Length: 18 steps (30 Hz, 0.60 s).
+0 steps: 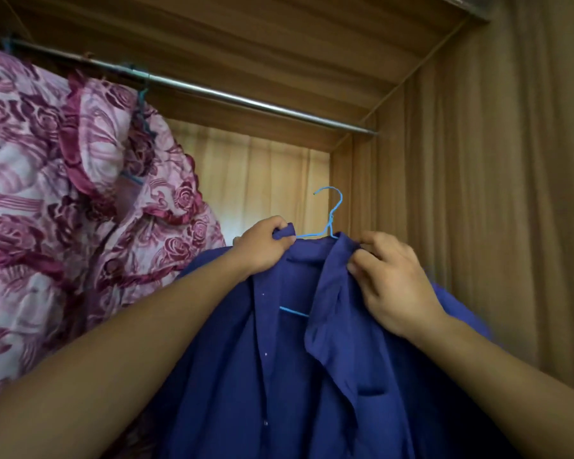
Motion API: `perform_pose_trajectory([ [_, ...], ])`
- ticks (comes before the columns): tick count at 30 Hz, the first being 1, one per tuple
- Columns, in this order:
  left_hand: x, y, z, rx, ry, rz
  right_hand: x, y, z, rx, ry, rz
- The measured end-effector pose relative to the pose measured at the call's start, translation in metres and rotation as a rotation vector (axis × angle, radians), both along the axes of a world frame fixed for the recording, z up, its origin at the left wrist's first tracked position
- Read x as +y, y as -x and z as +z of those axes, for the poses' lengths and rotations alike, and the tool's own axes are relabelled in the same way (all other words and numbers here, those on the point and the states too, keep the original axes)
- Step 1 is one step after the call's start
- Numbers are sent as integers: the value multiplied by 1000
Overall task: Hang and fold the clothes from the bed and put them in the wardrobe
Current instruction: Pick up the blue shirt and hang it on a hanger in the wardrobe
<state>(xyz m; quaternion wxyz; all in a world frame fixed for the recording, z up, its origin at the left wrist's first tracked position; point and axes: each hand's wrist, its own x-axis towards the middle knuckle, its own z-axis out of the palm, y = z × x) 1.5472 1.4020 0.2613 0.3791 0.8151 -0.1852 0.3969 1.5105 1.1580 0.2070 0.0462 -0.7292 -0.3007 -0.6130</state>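
A dark blue collared shirt (295,376) is draped on a light blue wire hanger (332,213), held up inside the wooden wardrobe. My left hand (262,246) pinches the shirt's left collar edge beside the hanger's wire arm. My right hand (391,286) grips the right side of the collar and shoulder. The hanger's hook points up, well below the metal rail (246,99) and apart from it.
Pink and maroon rose-patterned garments (63,210) hang on blue hangers at the left part of the rail. The wardrobe's right side wall (478,193) stands close to my right hand. The rail is bare between the floral garments and the right wall.
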Motion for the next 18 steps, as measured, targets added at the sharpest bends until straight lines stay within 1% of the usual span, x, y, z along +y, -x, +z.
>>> perform_pose_trajectory([
  [1, -3, -2, 1, -26, 4, 27, -3, -1, 3, 75, 7, -32],
  [3, -6, -6, 3, -84, 37, 69, -10, -1, 13, 301, -10, -147],
  [4, -6, -8, 4, -108, 57, 80, -14, -2, 19, 373, -33, -200],
  [5, -5, -11, 5, -123, 75, 83, -16, -4, 24, 388, -56, -240],
  [8, -7, -18, 12, -133, 110, 40, -18, -10, 42, 303, -145, -295],
  [12, -36, -19, 27, -93, 82, 81, -8, -15, 76, 201, -57, -501],
  [15, -57, -18, 39, -76, 104, -70, -3, -19, 101, 148, -43, -522],
  [18, -58, -18, 49, -166, 99, -116, -8, -20, 131, 89, -102, -522],
])
